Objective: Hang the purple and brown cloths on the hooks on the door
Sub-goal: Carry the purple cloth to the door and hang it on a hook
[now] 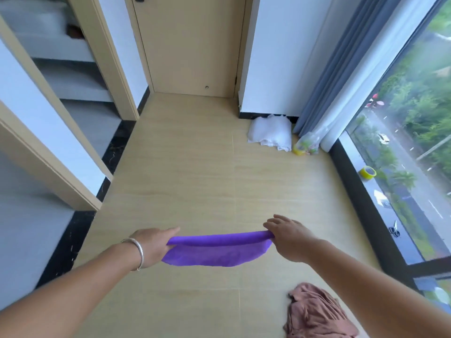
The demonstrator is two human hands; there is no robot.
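Observation:
A purple cloth (217, 252) is stretched between both my hands above the floor, its top edge folded over and its lower part sagging. My left hand (153, 245), with a silver bangle on the wrist, grips the cloth's left end. My right hand (290, 236) grips its right end. A brown cloth (314, 313) lies crumpled on the floor at the lower right, under my right forearm. The beige door (192, 45) stands shut straight ahead; its upper part and any hooks are out of view.
A white crumpled cloth (271, 132) and a plastic bag (307, 143) lie by the wall near the grey curtain (324, 76). A yellow tape roll (368, 172) and scissors (394, 231) rest on the window ledge at right. Shelving (73, 81) stands at left.

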